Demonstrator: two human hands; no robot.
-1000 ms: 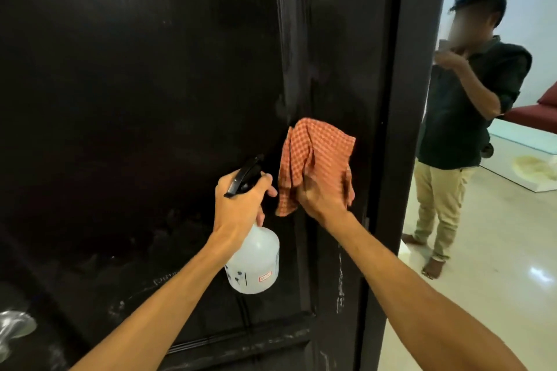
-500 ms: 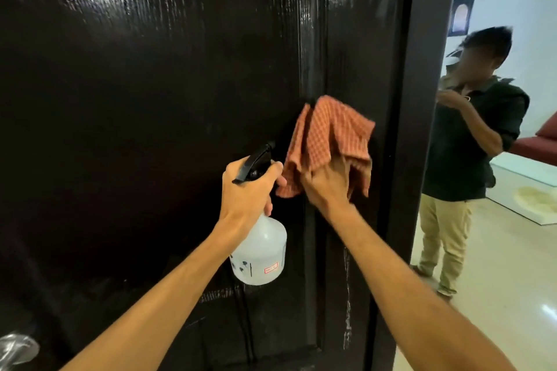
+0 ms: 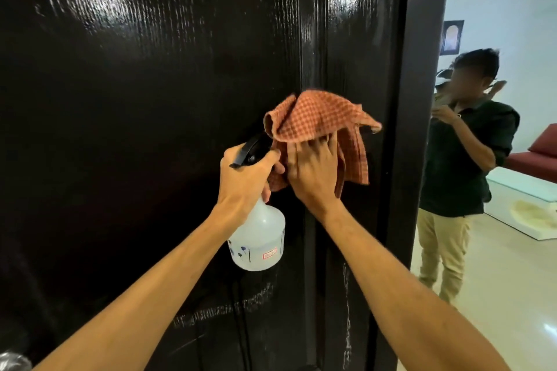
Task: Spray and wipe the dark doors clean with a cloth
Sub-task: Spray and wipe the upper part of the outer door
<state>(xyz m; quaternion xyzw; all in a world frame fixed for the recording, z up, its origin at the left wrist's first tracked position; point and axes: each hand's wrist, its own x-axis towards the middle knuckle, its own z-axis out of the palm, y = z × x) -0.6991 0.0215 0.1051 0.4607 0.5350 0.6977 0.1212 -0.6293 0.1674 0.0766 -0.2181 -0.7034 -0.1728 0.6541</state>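
right hand (image 3: pixel 313 173) is laid flat on the checked orange cloth (image 3: pixel 319 117), its fingers nearly straight and slightly spread, so that the cloth is pressed against the dark door (image 3: pixel 135 99) rather than gripped. the cloth is bunched and folded. its upper fold is draped over the fingertips, and a loose corner is hung down to the right of the hand. it is held on the raised vertical moulding near the door's right edge.

left hand (image 3: pixel 245 179) is wrapped round the neck of a spray bottle (image 3: pixel 259 241), just left of the right hand and close beside the cloth. the black trigger head (image 3: pixel 248 150) is seen above the knuckles, and the translucent white body is hung below the fist, with a small red label and blue marks on it. whether a finger is laid on the trigger cannot be told.

bright reflections are spread over the top of the glossy door. pale smears (image 3: pixel 226 307) are seen low on the panel, with a whitish vertical streak (image 3: pixel 347 313) below the right forearm. a metal handle (image 3: pixel 12 361) is partly caught in the near left corner.

past the door's right edge, a second person (image 3: pixel 461 159) in a dark shirt and tan trousers is seen standing on a pale shiny floor (image 3: pixel 497 304), hands raised near the face. a red seat (image 3: pixel 539 156) is placed at the far right, and a framed picture (image 3: pixel 452 37) is hung on the white wall.
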